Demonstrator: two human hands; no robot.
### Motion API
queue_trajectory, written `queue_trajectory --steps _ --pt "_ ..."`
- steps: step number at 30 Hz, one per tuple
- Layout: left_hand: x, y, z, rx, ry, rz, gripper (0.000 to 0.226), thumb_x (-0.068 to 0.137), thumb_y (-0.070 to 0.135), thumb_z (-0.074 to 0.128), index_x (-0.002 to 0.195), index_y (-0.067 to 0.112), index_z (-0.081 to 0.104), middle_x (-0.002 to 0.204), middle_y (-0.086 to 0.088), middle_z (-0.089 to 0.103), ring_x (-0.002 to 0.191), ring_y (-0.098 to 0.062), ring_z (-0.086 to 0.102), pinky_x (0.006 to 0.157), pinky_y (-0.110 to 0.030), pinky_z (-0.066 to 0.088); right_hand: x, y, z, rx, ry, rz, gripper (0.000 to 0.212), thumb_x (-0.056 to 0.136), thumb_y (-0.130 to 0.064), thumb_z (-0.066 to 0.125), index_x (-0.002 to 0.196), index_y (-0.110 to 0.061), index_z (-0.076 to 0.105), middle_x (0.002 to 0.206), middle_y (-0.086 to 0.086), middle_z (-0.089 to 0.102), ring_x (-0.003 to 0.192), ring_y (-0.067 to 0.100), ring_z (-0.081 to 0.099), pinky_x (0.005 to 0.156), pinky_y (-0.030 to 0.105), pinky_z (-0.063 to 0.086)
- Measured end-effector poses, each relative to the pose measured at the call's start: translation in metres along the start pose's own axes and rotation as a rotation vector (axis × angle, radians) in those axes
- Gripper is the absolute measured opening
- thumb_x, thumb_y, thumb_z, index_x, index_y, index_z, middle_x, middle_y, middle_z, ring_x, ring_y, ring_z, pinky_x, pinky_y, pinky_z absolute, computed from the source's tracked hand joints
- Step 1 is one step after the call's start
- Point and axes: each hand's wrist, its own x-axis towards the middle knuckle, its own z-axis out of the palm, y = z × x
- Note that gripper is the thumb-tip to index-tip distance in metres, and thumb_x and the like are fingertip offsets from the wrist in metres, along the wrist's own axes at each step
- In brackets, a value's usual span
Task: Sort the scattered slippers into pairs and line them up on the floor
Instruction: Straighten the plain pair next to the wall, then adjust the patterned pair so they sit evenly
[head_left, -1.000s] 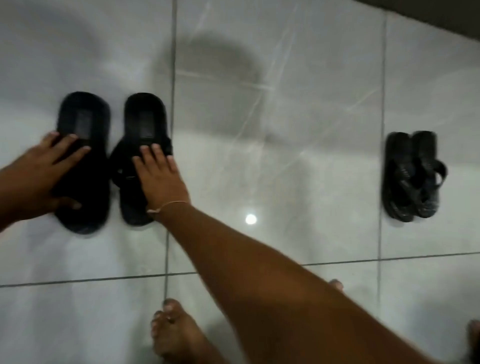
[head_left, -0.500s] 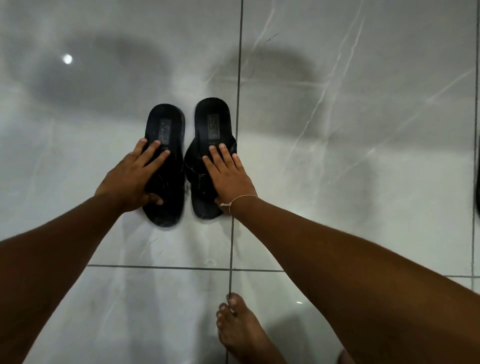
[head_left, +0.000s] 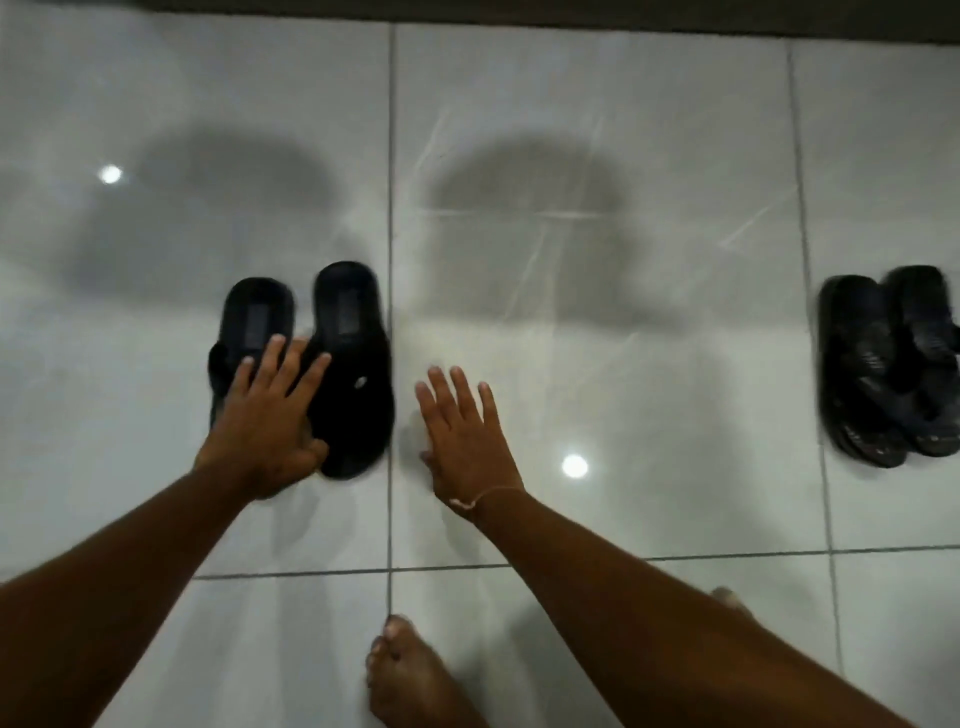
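My left hand (head_left: 262, 415) lies spread on the paired slides (head_left: 306, 364), my right hand (head_left: 465, 431) hovers open and empty beside them, sandals (head_left: 893, 369) paired far right; little seems left.

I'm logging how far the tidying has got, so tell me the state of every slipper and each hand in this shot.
Left slipper of the near pair: flat on the floor, under the left hand.
Right slipper of that pair: flat, beside its mate, untouched.
Strappy pair: side by side, far right.
Left hand: open, fingers spread on the slipper.
Right hand: open, empty, over bare tile.
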Motion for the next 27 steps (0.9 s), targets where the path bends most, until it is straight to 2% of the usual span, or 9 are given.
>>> queue_trajectory --steps 5,8,10,12,15,17,19,23,27 --pt "0.052 0.196 -0.019 -0.152 0.050 0.211 0.091 0.074 0.042 0.058 0.152 0.014 0.019 0.162 -0.018 0.008 0.150 -0.035 0.001 0.121 -0.053 0.013 -0.099 0.181 -0.044 -0.024 -0.011 0.280 0.077 0.093 -0.034 0.047 0.152 -0.012 0.004 0.163 0.010 -0.001 0.150 0.033 -0.002 0.120 0.052 -0.001" --pt "0.106 0.330 -0.024 -0.251 0.093 0.305 0.090 0.079 0.048 0.055 0.153 0.014 0.015 0.163 -0.015 0.007 0.151 -0.031 -0.003 0.122 -0.049 0.011 -0.145 0.319 -0.087 -0.099 0.045 0.426 0.070 0.093 -0.034 0.051 0.151 -0.011 0.020 0.161 0.015 0.014 0.148 0.037 0.009 0.118 0.055 0.009" --pt "0.141 0.420 -0.026 -0.302 0.108 0.350 0.091 0.080 0.051 0.056 0.153 0.016 0.013 0.164 -0.012 0.005 0.151 -0.029 -0.004 0.123 -0.046 0.004 -0.170 0.413 -0.114 -0.166 0.097 0.555 0.066 0.091 -0.032 0.055 0.149 -0.013 0.027 0.159 0.018 0.021 0.146 0.041 0.016 0.116 0.059 0.015" --pt "0.171 0.495 -0.027 -0.346 0.097 0.391 0.096 0.078 0.054 0.059 0.153 0.017 0.012 0.164 -0.010 0.003 0.151 -0.026 -0.005 0.121 -0.043 -0.001 -0.188 0.489 -0.134 -0.184 0.122 0.671 0.061 0.093 -0.029 0.050 0.149 -0.019 0.026 0.159 0.017 0.020 0.145 0.043 0.014 0.115 0.062 0.016" --pt "0.204 0.579 -0.017 -0.290 0.005 0.416 0.108 0.072 0.062 0.065 0.153 0.019 0.007 0.165 -0.008 -0.002 0.151 -0.026 -0.009 0.123 -0.046 0.000 -0.206 0.574 -0.140 -0.120 0.016 0.760 0.058 0.097 -0.032 0.041 0.150 -0.028 0.019 0.161 0.011 0.013 0.147 0.040 0.007 0.113 0.064 0.021" --pt "0.214 0.604 -0.006 -0.197 -0.055 0.404 0.113 0.070 0.065 0.066 0.153 0.021 0.004 0.164 -0.008 -0.005 0.150 -0.026 -0.012 0.122 -0.051 0.000 -0.211 0.597 -0.133 -0.015 -0.105 0.727 0.057 0.097 -0.035 0.039 0.150 -0.031 0.020 0.162 0.010 0.011 0.147 0.038 0.007 0.111 0.062 0.026" --pt "0.221 0.616 0.006 -0.144 -0.087 0.371 0.115 0.068 0.066 0.067 0.153 0.023 0.002 0.164 -0.008 -0.006 0.150 -0.027 -0.012 0.121 -0.057 0.003 -0.216 0.602 -0.123 0.087 -0.148 0.686 0.054 0.097 -0.035 0.040 0.149 -0.030 0.025 0.160 0.014 0.013 0.145 0.038 0.015 0.110 0.058 0.031" --pt "0.221 0.616 0.019 -0.085 -0.043 0.342 0.110 0.068 0.063 0.071 0.151 0.026 0.008 0.164 -0.007 0.000 0.150 -0.030 -0.004 0.119 -0.060 0.011 -0.231 0.589 -0.108 0.214 -0.079 0.751 0.049 0.098 -0.039 0.036 0.146 -0.035 0.028 0.162 0.008 0.007 0.135 0.040 0.039 0.107 0.053 0.039" --pt "0.224 0.614 0.020 -0.097 -0.039 0.350 0.110 0.068 0.061 0.073 0.151 0.026 0.009 0.164 -0.007 0.001 0.150 -0.030 -0.003 0.119 -0.060 0.013 -0.236 0.586 -0.105 0.251 -0.065 0.756 0.048 0.099 -0.038 0.035 0.146 -0.034 0.028 0.163 0.006 0.000 0.131 0.041 0.044 0.104 0.053 0.042"
